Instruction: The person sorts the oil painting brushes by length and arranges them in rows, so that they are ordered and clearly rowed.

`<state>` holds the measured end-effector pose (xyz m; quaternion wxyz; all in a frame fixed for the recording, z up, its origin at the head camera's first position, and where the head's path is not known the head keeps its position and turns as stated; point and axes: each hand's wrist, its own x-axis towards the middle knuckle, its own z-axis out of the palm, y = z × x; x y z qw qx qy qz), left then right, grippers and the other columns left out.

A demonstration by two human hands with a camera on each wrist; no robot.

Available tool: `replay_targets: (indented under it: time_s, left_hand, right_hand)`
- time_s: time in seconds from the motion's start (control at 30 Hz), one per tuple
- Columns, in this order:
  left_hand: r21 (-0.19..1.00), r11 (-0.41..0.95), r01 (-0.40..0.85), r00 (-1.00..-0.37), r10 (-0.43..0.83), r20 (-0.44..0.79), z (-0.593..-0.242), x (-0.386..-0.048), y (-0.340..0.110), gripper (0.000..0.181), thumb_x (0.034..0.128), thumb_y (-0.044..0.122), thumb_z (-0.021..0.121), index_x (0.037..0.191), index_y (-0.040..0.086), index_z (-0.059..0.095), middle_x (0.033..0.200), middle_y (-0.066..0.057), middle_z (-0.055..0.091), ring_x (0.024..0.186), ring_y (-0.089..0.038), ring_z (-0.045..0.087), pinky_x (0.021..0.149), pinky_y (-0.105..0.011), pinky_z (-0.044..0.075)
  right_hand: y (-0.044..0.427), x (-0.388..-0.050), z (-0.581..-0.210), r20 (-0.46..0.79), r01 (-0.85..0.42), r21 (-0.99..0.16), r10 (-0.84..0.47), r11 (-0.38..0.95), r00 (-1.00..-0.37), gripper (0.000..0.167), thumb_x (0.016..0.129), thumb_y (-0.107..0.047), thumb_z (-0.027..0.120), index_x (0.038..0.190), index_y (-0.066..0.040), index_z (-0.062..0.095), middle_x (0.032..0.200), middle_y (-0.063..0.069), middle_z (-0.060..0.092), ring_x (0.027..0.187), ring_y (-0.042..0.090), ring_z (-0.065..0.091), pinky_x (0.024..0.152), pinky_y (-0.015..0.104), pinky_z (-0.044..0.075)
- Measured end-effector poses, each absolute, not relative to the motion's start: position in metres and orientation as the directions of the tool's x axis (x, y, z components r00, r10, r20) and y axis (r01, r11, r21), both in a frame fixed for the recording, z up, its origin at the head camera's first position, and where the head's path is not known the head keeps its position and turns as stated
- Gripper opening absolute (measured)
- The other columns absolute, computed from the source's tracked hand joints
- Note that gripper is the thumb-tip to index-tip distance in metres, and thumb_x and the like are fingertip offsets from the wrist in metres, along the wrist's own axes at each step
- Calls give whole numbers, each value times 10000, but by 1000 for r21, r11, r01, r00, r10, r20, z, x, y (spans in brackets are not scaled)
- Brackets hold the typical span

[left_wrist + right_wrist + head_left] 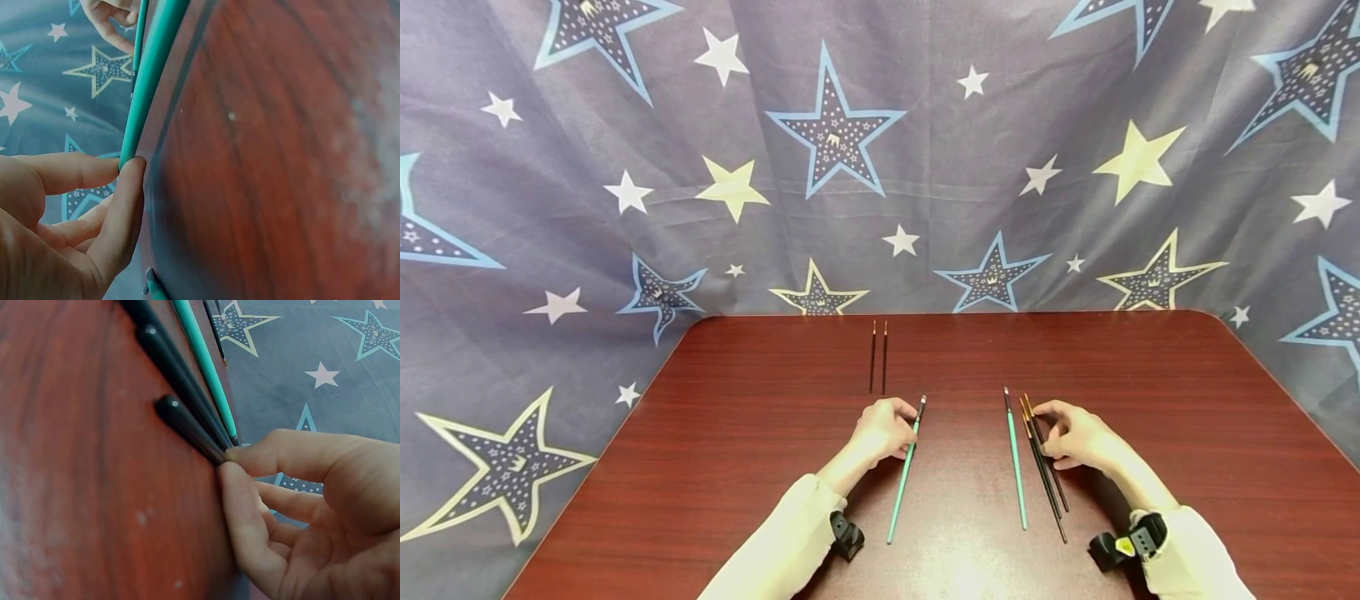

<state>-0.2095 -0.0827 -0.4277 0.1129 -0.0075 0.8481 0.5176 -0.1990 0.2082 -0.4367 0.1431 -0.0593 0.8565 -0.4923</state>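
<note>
My left hand [883,431] pinches a green-handled brush [901,492] between thumb and finger near its dark tip end; in the left wrist view the hand [75,219] grips the green handle [147,81]. On the right, my right hand [1078,437] has thumb and finger at the rightmost of several black brushes [1043,471]. In the right wrist view the fingertips of this hand [300,500] pinch a black handle [187,428], with other black handles lying close against it. Another green brush [1016,467] lies just left of the black ones.
Two thin dark brushes [884,358] lie side by side toward the back of the reddish-brown table [760,367]. A grey cloth with stars [925,167] hangs behind the table. A black camera is strapped on each wrist.
</note>
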Motion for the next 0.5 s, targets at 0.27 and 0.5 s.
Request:
replay_targets:
  time_s: [0.27,0.5]
  left_hand:
    - [869,475,-135,-975,92,-201,-428,-208,-92,323,687,-87,615,998,0,621,687,-97,648,513,-155,605,484,-270,570]
    - [864,480,-152,-977,57,-203,-428,-208,-100,321,678,-87,613,989,-10,629,690,-104,645,502,-145,600,479,-276,570]
  right_hand:
    - [208,-199,-437,-193,44,-859,-242,510,-951,530,717,59,602,1227,23,462,688,52,496,736,190,648,542,333,582]
    - [208,-200,-436,-192,39,-845,-236,533,-953,516,719,59,564,1224,17,466,699,70,509,757,196,656,552,325,583]
